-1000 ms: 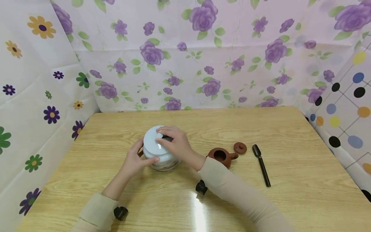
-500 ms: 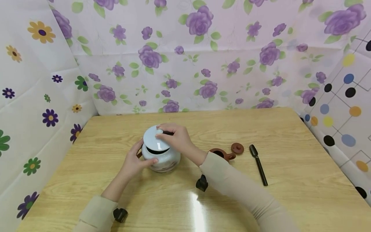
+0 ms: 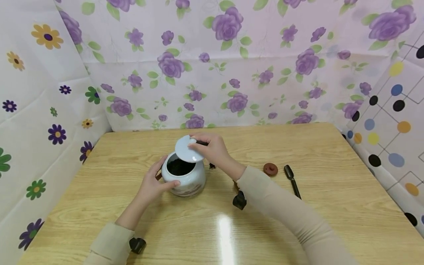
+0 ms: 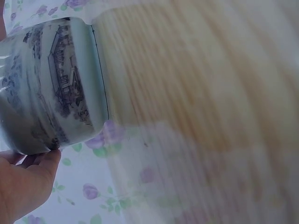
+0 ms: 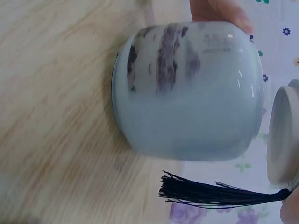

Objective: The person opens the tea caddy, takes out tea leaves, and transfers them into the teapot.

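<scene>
A white ceramic jar [image 3: 188, 182] with a painted scene stands on the table, its mouth uncovered and dark contents [image 3: 179, 167] showing inside. My left hand [image 3: 157, 182] grips the jar's left side, thumb near the shoulder; its fingers are mostly hidden behind the jar. My right hand [image 3: 212, 149] pinches the white lid [image 3: 185, 149] by its knob. That lid is tilted above the far right part of the mouth. A black tassel [image 5: 219, 191] hangs by the right fingers next to the lid.
A reddish-brown teapot lid [image 3: 270, 169] lies right of the jar. Beside it is a dark tea scoop [image 3: 289, 172], its handle partly behind my right sleeve [image 3: 265, 193]. That sleeve hides most of the brown teapot. Patterned cloths [image 3: 142, 62] line the table's back and sides.
The lid has gone from sitting on the jar, through a tilt, to raised off and shifted right in my right hand. The left hand keeps its place. The right forearm has come to cover the teapot.
</scene>
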The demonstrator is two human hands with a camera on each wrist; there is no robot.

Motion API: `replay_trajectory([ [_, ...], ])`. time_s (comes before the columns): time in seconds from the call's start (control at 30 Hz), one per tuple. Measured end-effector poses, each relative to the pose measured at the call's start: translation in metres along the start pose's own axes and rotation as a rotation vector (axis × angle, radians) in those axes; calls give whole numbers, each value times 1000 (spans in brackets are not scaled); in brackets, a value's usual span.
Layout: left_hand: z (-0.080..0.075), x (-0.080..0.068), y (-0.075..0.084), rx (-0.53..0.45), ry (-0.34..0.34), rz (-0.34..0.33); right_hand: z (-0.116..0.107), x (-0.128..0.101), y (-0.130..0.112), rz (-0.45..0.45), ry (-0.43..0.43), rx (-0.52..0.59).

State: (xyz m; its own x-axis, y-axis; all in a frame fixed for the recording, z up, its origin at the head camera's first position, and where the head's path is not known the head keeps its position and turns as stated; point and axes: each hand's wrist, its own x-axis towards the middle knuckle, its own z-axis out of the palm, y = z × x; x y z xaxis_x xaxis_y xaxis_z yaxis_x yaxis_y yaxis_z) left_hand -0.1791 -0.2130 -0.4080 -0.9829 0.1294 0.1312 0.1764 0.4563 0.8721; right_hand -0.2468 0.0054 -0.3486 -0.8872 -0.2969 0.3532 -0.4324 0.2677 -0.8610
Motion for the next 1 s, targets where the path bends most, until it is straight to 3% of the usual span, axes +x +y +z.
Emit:
replay_trajectory([
  [0.47,0,0,0,-11,17,11,-27,1,27,141,67,33],
  [0.73,0,0,-3,-18,22,23,-33,-3,41,196,105,-42],
  [1.0,1,1,-2,-23,21,18,-27,-9,57,320,98,-95],
])
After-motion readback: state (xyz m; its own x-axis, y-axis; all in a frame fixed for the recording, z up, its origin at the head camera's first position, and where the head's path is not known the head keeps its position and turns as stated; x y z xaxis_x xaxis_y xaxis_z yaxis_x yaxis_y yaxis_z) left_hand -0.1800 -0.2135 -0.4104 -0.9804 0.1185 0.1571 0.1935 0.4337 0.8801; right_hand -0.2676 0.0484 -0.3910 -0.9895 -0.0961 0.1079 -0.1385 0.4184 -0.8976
